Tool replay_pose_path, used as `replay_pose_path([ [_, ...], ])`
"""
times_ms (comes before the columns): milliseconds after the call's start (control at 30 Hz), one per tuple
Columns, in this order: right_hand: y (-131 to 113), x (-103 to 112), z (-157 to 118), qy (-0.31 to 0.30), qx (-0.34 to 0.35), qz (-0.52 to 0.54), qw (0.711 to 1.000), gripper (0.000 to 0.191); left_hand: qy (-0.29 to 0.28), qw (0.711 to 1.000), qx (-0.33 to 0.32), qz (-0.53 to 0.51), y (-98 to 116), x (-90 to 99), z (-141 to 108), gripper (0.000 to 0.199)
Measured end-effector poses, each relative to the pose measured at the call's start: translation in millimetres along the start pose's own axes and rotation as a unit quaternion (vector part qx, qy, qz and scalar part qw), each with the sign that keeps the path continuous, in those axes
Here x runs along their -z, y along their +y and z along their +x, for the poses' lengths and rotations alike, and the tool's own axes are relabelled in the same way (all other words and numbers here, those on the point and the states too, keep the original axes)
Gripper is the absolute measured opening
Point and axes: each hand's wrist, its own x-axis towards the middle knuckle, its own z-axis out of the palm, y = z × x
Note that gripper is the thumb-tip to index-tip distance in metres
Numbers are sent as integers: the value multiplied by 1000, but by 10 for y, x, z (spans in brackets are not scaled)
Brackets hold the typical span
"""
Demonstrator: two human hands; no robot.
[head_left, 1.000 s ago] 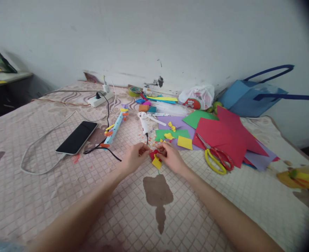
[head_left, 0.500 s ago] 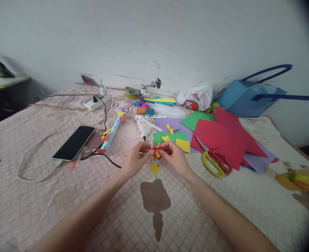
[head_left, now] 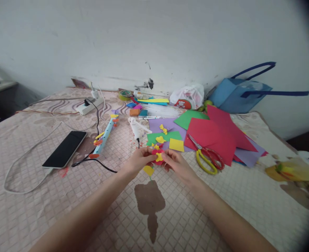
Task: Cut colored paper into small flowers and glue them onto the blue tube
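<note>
Grip: your left hand (head_left: 140, 160) and right hand (head_left: 177, 163) pinch the red piece (head_left: 158, 162) between them, thumbs toward the middle, fingers bent around its two sides.
Hidden: your fingers cover the left and right edges of the red piece, so its full outline and underside can't be made out.
Yellow piece: small and wavy-edged, this yellow piece (head_left: 159, 156) lies over the front of the red one, between your thumbs; whether it is fixed there, you can't tell.
Cut off: your forearms run out at the bottom of the frame; a blurred orange-yellow packet (head_left: 283, 170) sits toward the right edge.
Red piece: at the centre of the frame, directly between both sets of fingertips.
Yellow scrap: just below your left fingers lies the yellow scrap (head_left: 148, 170).
Glue gun: white, the glue gun (head_left: 135, 130) is up and left of your grip.
Scissors: right of your right hand, the scissors (head_left: 206, 159) lie open-handled, tips on red sheets (head_left: 212, 136).
</note>
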Motion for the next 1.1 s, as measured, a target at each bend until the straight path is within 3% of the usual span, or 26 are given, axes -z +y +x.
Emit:
replay_pose_path([
  [367, 73, 18, -5, 32, -13, -6, 999, 27, -10, 999, 10, 38, -3, -110, -42, 25],
  [667, 78, 30, -22, -6, -37, -2, 999, 27, -8, 999, 39, 28, -18, -95, -61, 22],
  [1100, 138, 44, -19, -12, -47, -1, 999, 31, -15, 998, 24, 61, -33, -70, -101, 27],
])
